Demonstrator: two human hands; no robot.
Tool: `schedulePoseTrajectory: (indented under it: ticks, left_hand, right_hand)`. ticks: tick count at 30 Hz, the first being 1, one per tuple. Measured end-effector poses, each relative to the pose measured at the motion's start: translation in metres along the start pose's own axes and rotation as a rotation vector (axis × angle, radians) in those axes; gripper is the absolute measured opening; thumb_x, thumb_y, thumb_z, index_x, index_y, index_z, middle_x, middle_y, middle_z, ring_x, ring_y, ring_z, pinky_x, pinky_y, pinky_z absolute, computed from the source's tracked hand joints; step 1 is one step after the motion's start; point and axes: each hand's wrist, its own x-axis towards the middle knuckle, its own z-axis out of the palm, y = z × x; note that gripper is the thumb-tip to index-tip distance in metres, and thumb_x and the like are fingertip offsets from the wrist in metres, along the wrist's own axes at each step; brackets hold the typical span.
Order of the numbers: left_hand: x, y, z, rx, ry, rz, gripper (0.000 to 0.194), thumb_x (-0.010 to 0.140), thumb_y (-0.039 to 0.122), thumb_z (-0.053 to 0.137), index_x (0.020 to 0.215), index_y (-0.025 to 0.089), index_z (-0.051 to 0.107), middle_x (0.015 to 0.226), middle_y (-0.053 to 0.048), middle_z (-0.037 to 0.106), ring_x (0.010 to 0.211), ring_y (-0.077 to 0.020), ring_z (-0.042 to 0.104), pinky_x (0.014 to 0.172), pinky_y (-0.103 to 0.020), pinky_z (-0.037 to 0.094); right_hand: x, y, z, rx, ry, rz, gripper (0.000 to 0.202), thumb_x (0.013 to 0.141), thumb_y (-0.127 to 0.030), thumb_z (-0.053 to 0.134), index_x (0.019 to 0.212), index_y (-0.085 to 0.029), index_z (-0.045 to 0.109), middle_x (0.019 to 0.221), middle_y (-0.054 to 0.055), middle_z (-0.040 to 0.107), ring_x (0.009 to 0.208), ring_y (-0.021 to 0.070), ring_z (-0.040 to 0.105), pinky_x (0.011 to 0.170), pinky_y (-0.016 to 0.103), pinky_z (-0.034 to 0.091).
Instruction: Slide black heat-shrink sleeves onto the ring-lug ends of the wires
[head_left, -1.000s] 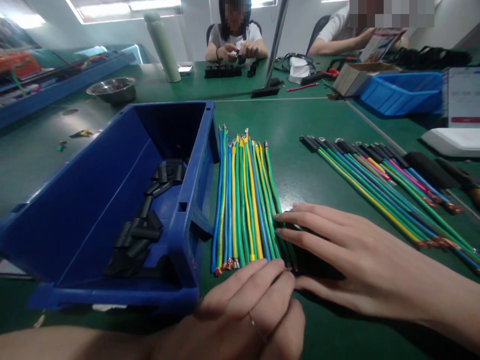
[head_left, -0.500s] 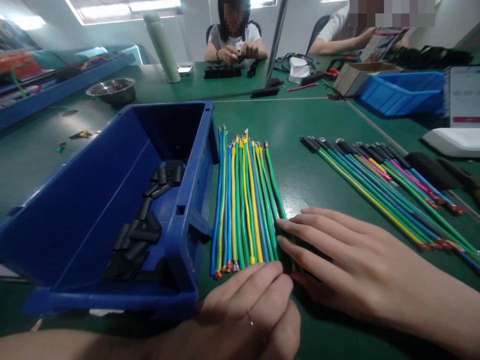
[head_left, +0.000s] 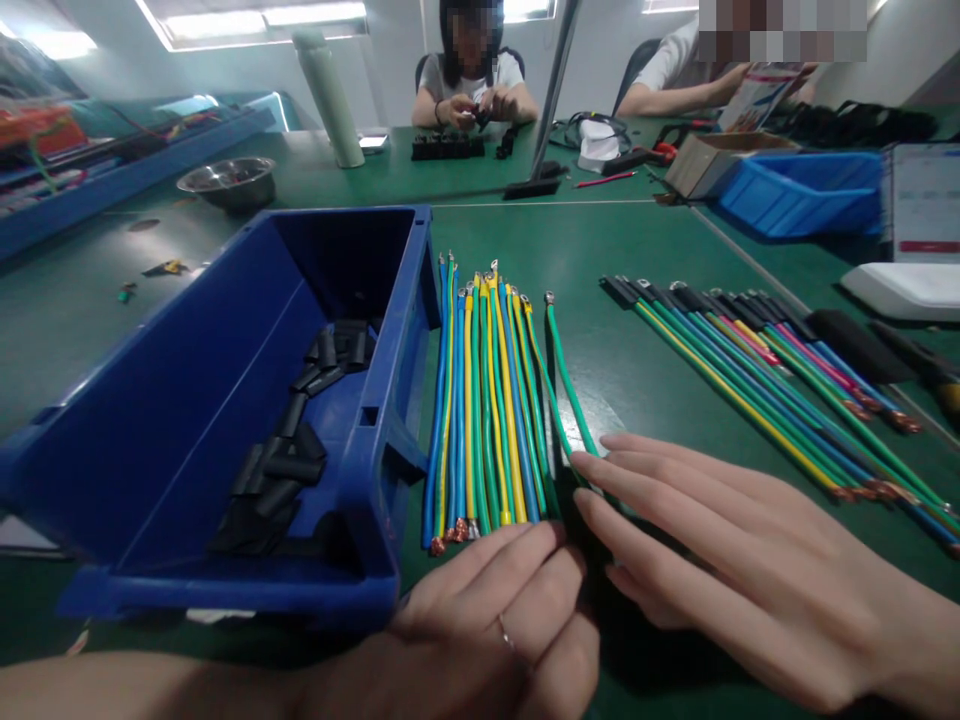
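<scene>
A bundle of blue, yellow and green wires [head_left: 487, 400] lies flat beside a blue bin [head_left: 187, 400]. My left hand [head_left: 495, 630] sits at the bundle's near ends, its bent fingertips touching the wire tips; what lies under the fingers is hidden. My right hand [head_left: 720, 550] reaches in from the right with straight fingers laid over one green wire [head_left: 566, 375]. That wire is angled away from the bundle's right side, and its near end is hidden under my fingers. Black sleeve pieces [head_left: 300, 440] lie in the bin.
A second row of coloured wires with black sleeved ends [head_left: 750, 370] lies to the right. Further back are a smaller blue tray [head_left: 802, 190], a steel bowl [head_left: 229, 180] and a pale bottle [head_left: 330, 95]. Two people sit working at the table's far side.
My right hand has slid right and toward me, drawing one green wire out of the bundle so it now fans off to the right. My left hand has stayed at the wire ends.
</scene>
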Motion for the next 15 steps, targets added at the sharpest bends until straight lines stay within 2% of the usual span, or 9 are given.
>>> schedulePoseTrajectory:
  ticks: [3,6,8,9,10,12,15]
  left_hand:
    - [0.007,-0.008,-0.011,-0.003,0.002,0.033,0.022,0.115,0.017,0.065,0.132,0.021,0.078,0.145,-0.006,0.082,0.148,-0.0195,0.074,0.131,-0.031,0.057]
    - [0.015,-0.013,-0.013,-0.017,0.009,0.071,0.019,0.114,0.018,0.067,0.127,0.022,0.08,0.141,-0.004,0.085,0.14,-0.0176,0.078,0.127,-0.027,0.059]
    - [0.018,-0.012,-0.005,-0.048,0.001,0.093,0.017,0.114,0.022,0.071,0.126,0.023,0.082,0.141,-0.003,0.085,0.136,-0.0178,0.08,0.126,-0.026,0.06]
    - [0.018,-0.009,0.003,-0.061,0.033,0.072,0.015,0.113,0.025,0.072,0.124,0.024,0.083,0.138,-0.003,0.086,0.131,-0.019,0.082,0.123,-0.026,0.063]
    - [0.017,-0.005,0.011,-0.062,0.068,0.035,0.015,0.112,0.026,0.073,0.123,0.025,0.084,0.135,-0.003,0.087,0.128,-0.0205,0.084,0.12,-0.027,0.065]
    - [0.013,0.003,0.027,-0.043,0.05,-0.021,0.017,0.112,0.028,0.074,0.125,0.027,0.084,0.139,-0.003,0.086,0.127,-0.022,0.085,0.114,-0.026,0.068]
    - [0.009,0.012,0.039,-0.07,0.075,-0.085,0.024,0.114,0.028,0.069,0.134,0.024,0.081,0.148,-0.004,0.083,0.133,-0.0201,0.081,0.118,-0.026,0.065]
  right_hand:
    - [-0.005,-0.003,0.002,0.024,0.001,0.025,0.036,0.106,-0.015,0.068,0.141,-0.01,0.078,0.14,0.019,0.086,0.134,0.033,0.081,0.127,0.048,0.062]
    - [0.004,-0.001,0.0,-0.006,0.004,-0.021,0.031,0.113,-0.014,0.055,0.13,-0.009,0.081,0.127,0.019,0.089,0.119,0.0289,0.086,0.124,0.044,0.064]
    - [0.011,0.001,-0.004,-0.029,-0.025,-0.08,0.037,0.115,-0.013,0.046,0.123,-0.009,0.082,0.119,0.018,0.09,0.108,0.0256,0.087,0.122,0.039,0.064]
    - [0.013,0.001,-0.005,-0.039,-0.034,-0.094,0.039,0.115,-0.012,0.044,0.123,-0.009,0.083,0.118,0.017,0.091,0.108,0.0251,0.087,0.124,0.038,0.063]
    - [0.013,0.0,-0.005,-0.043,-0.033,-0.095,0.04,0.115,-0.012,0.044,0.124,-0.009,0.083,0.121,0.017,0.091,0.112,0.0253,0.087,0.126,0.038,0.061]
    - [0.008,-0.003,-0.003,-0.035,-0.006,-0.07,0.038,0.115,-0.013,0.047,0.129,-0.008,0.082,0.128,0.018,0.09,0.125,0.0271,0.085,0.13,0.04,0.058]
    - [-0.001,-0.008,0.004,-0.003,0.022,-0.025,0.033,0.115,-0.016,0.054,0.134,-0.009,0.079,0.136,0.018,0.088,0.134,0.0279,0.082,0.132,0.042,0.056]
